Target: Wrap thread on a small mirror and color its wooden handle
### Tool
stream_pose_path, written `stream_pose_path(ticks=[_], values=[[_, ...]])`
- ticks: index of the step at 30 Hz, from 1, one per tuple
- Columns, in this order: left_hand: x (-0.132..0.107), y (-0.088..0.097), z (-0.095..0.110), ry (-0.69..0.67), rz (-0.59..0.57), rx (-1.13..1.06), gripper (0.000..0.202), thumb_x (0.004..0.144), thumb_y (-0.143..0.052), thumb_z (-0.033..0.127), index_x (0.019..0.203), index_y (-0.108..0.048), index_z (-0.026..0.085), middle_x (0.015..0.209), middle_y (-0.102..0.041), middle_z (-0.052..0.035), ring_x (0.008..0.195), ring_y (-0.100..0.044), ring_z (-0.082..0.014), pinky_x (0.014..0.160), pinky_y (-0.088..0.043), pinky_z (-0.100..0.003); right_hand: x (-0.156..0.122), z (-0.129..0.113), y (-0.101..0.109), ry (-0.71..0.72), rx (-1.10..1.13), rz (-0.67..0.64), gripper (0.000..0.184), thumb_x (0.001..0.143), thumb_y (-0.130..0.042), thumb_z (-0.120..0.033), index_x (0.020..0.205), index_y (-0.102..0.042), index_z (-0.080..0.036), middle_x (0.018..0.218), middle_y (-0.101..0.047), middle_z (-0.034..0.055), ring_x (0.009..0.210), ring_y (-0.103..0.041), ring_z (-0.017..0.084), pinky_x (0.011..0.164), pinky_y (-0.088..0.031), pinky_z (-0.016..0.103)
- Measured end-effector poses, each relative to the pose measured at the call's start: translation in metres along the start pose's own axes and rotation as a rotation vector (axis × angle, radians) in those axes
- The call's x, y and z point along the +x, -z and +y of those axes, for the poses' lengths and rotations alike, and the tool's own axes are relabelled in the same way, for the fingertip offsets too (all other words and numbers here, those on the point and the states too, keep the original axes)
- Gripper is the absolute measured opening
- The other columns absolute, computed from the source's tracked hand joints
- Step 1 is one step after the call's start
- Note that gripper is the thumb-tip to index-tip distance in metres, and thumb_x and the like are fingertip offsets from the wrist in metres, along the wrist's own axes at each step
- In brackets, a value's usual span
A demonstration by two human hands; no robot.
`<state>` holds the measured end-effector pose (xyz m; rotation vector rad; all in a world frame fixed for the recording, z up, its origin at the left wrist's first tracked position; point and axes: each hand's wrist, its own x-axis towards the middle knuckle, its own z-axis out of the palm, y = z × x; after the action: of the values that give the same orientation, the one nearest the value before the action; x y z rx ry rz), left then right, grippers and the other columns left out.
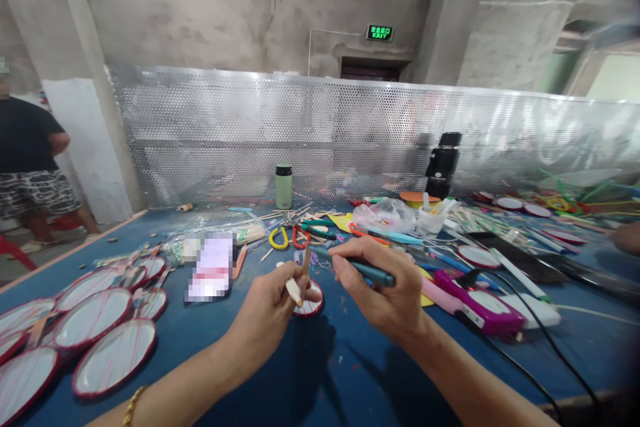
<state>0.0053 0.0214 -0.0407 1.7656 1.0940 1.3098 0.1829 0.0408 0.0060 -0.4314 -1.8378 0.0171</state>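
Note:
My left hand (270,300) is closed round a cream-white marker-like stick (293,291) and a thin flat wooden stick (305,260) that points up. Just beyond and below those fingers shows a small round disc (311,305) with a red rim, partly hidden; I cannot tell whether it is held or lies on the table. My right hand (383,283) grips a teal pen (370,271), its tip end directed left towards the wooden stick. Pliers with yellow and red handles (300,236) lie past both hands.
Red-rimmed discs (93,317) cover the blue table (210,373) at left, near a phone (211,268). A magenta device (480,303) with a black cable sits right. Farther back stand a green tumbler (283,188), a black flask (443,163) and a perforated metal screen (225,120). A person (30,140) stands left.

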Motion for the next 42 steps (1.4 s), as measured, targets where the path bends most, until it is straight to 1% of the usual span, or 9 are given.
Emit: stream_pose_path(ticks=[8,16,25,32,36,39,42], values=[[-0.0013,0.0004,-0.0013,-0.01,0.005,-0.001,0.022,0.094,-0.049,0.031,0.076,-0.057,0.02,0.08,-0.074,-0.0023,0.08,-0.071,-0.0208,0.068,-0.047,-0.026,0.001,0.0014,-0.0003,-0.003,0.015,0.01,0.012,0.085,-0.059,-0.01,0.087,-0.067,-0.02,0.063,-0.062,-0.0049,0.053,-0.057,0.007,0.053,-0.046,0.02],[-0.0011,0.0016,0.0019,-0.003,0.006,0.03,0.024,0.095,-0.048,0.034,0.077,-0.057,0.02,0.081,-0.075,-0.003,0.08,-0.071,-0.0212,0.07,-0.047,-0.027,-0.0012,0.0013,0.0008,-0.015,0.011,0.001,0.012,0.084,-0.06,-0.011,0.086,-0.067,-0.02,0.063,-0.062,-0.0048,0.053,-0.057,0.007,0.053,-0.046,0.022],[-0.0013,0.0008,0.0056,-0.007,0.019,0.033,0.025,0.094,-0.049,0.036,0.077,-0.059,0.02,0.08,-0.073,-0.0029,0.079,-0.071,-0.022,0.067,-0.046,-0.026,-0.0003,-0.0001,0.0005,-0.028,0.016,-0.005,0.011,0.084,-0.06,-0.013,0.087,-0.068,-0.021,0.065,-0.064,-0.0039,0.053,-0.058,0.008,0.052,-0.047,0.022],[-0.0001,0.0,0.0055,0.006,0.002,0.015,0.024,0.093,-0.048,0.035,0.075,-0.055,0.02,0.08,-0.073,-0.0035,0.081,-0.071,-0.0229,0.07,-0.048,-0.028,0.0,-0.0011,0.0008,-0.032,0.005,-0.017,0.01,0.084,-0.06,-0.013,0.086,-0.067,-0.02,0.064,-0.063,-0.0042,0.052,-0.057,0.008,0.052,-0.047,0.021],[0.0009,0.0002,0.0059,0.002,0.021,0.037,0.025,0.093,-0.048,0.035,0.073,-0.053,0.02,0.077,-0.072,-0.0029,0.078,-0.071,-0.0223,0.066,-0.045,-0.026,0.0005,-0.002,0.0018,-0.022,0.009,-0.01,0.01,0.084,-0.059,-0.012,0.085,-0.067,-0.019,0.062,-0.062,-0.0043,0.051,-0.056,0.007,0.052,-0.046,0.021],[0.0026,0.0012,0.0059,-0.013,0.043,0.041,0.026,0.093,-0.048,0.035,0.073,-0.053,0.02,0.074,-0.068,-0.0014,0.076,-0.072,-0.0222,0.065,-0.045,-0.026,0.0002,-0.0007,0.002,-0.027,0.025,-0.003,0.011,0.085,-0.059,-0.013,0.085,-0.067,-0.02,0.062,-0.062,-0.004,0.052,-0.056,0.008,0.053,-0.046,0.022],[0.0047,0.0029,0.0058,-0.022,0.069,0.01,0.026,0.093,-0.048,0.034,0.071,-0.051,0.02,0.067,-0.059,0.0018,0.076,-0.074,-0.0229,0.066,-0.047,-0.026,-0.0009,0.0022,0.0011,-0.036,0.051,-0.007,0.01,0.085,-0.058,-0.015,0.086,-0.067,-0.02,0.063,-0.061,-0.0038,0.053,-0.055,0.009,0.053,-0.046,0.022]])
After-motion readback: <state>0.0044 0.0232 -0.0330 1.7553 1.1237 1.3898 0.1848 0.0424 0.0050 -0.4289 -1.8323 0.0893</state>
